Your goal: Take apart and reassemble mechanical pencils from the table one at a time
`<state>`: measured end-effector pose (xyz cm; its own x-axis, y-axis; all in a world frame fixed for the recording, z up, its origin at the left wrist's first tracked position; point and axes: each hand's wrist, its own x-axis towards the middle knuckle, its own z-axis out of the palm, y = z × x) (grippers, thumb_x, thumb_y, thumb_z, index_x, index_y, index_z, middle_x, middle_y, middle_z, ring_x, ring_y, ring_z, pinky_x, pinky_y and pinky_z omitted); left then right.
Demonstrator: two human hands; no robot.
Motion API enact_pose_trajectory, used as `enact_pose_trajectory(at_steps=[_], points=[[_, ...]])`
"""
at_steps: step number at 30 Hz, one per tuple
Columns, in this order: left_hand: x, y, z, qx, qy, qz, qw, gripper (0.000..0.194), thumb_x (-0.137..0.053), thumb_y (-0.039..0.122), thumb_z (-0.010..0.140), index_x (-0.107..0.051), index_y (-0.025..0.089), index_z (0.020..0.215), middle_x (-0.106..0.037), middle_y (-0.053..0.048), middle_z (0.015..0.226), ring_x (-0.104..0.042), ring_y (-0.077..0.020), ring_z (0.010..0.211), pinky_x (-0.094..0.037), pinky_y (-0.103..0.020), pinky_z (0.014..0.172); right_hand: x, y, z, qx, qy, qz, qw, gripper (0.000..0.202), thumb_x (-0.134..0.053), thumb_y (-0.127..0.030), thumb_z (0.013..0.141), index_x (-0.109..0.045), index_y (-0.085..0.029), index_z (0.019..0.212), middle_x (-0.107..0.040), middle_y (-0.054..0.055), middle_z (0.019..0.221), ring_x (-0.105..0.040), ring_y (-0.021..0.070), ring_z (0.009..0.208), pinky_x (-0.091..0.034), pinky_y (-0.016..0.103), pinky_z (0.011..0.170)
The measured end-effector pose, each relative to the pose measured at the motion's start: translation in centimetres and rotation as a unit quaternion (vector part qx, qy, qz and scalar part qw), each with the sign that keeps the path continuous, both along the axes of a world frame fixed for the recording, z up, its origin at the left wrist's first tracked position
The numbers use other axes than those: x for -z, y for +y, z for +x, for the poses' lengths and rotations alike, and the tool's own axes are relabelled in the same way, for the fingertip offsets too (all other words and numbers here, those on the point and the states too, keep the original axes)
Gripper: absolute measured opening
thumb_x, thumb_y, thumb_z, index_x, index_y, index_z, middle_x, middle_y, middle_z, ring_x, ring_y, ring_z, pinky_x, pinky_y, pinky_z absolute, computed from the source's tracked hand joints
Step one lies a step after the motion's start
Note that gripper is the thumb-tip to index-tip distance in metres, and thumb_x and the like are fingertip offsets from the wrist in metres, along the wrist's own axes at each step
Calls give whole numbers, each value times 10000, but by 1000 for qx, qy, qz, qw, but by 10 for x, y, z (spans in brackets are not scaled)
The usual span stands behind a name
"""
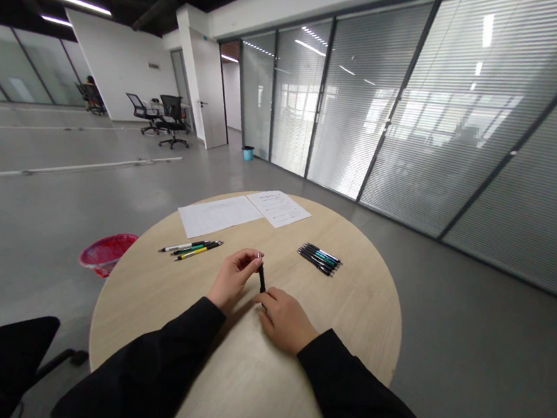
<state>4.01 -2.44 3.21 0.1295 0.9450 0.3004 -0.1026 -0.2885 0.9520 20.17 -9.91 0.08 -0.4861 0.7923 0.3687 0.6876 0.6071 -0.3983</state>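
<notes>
Left hand (234, 276) and right hand (287, 319) pinch opposite ends of black pen (261, 277); papers' (222, 215) print too small for me.

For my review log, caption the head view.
Left hand and right hand hold a black pen at a round table, between left pens and right pens, papers beyond.

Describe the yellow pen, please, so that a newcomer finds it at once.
On the round table, look left, near the papers. The yellow pen lies closest to the camera there; its yellow barrel distinguishes it from the white pen and green pen beside it.
</notes>
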Motion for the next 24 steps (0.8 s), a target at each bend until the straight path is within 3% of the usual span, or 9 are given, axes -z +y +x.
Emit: enact_pose_trajectory(at_steps=[7, 14, 24], points=[[3, 8, -7, -21, -3, 12, 1000, 316, -780, 422, 744, -671, 157, 879, -637, -11, 742, -593, -139, 676, -497, -283, 680, 7, 5, 4, 26, 8, 10, 1000, 273, -465, -91, 928, -600, -206, 1135, -608, 61, 1037, -583, 178, 915, -445, 281, 829], [7, 14, -13, -34, -11, -11, 999, 337, -793, 431, 713, -632, 158, 825, -626, 0, 708, -591, -133, 642, -490, -276, 652, 5, 9, 7, 61, 69, -8, 996, 275, -486, -92, 882, -558, -179, 1133, -649, 70, 1037, -592, 199, 955, -451, 301, 858], [13, 18, -19, -53, -22, -62, 996, 391, -807, 467, 688, -625, 149, 823, -638, 1, 654, -626, -141, 597, -500, -273, 615, 6, 15, 17, 130, 114, 64, 983, 206, -511, -150, 908, -602, -162, 1093, -676, 87, 987, -607, 204, 875, -460, 317, 815]])
